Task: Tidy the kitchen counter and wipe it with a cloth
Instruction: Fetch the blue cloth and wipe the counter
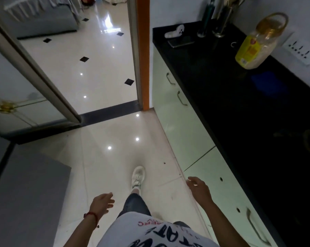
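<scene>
A black kitchen counter [236, 97] runs along the right side. On it stand a clear plastic jar with a yellow label and handle [255, 45], a steel utensil holder [220, 20], a phone [181, 42] and a small white object [173, 32]. A dim blue patch [268, 82] shows on the counter below the jar. My left hand [102, 204] hangs over the floor, fingers relaxed, holding nothing. My right hand [198, 189] is beside the cabinet fronts, loosely open and empty. No cloth is visible.
Pale green cabinet doors with metal handles [181, 111] sit under the counter. An open doorway with an orange frame [143, 54] leads to a glossy tiled room. A grey appliance top [26, 193] is at lower left. A wall socket [300, 50] sits behind the jar.
</scene>
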Demonstrator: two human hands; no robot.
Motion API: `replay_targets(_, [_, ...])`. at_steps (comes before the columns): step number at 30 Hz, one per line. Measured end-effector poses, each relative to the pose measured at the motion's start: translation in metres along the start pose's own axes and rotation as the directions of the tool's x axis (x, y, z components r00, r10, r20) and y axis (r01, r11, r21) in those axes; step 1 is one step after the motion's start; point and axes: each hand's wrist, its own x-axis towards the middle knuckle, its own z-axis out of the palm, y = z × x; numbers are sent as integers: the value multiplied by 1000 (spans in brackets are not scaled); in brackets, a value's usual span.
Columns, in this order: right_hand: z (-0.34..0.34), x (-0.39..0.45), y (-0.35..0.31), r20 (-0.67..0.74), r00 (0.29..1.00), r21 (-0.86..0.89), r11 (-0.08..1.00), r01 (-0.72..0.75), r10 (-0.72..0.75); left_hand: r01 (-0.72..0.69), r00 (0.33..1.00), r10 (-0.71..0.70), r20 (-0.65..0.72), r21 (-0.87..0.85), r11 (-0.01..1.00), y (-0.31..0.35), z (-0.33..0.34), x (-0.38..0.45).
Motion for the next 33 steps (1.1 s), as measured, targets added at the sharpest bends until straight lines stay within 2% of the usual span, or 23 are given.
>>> replay_targets(5, [0,55,-47,-85,990,133,986,-96,108,-58,996,49,74,131,990,114,-1,72])
replay_targets(10, [-6,85,-98,-179,961,256,953,-161,211,-274,949,205,238,308,911,253,18,118])
replay_targets(14, [-15,91,-124,-282,921,321,931,-174,269,-452,867,294,402,388,803,342,64,131])
replay_targets(17, [-28,88,-128,-359,874,408,897,-169,328,-546,805,325,497,403,735,386,111,126])
replay_targets(21, [-56,88,-132,-465,820,517,854,-56,335,-654,713,352,606,394,646,421,173,107])
replay_targets(23, [-75,93,-138,-521,787,555,832,19,330,-721,638,377,671,349,599,431,199,94])
replay_targets(25, [-95,100,-143,-561,756,578,813,67,337,-797,553,425,717,305,522,437,224,84])
replay_targets(29, [-137,123,-146,-656,673,532,842,91,342,-889,444,467,765,309,339,455,267,67])
replay_targets(33, [-179,155,-155,-672,675,468,881,68,305,-952,274,554,786,304,41,476,310,76])
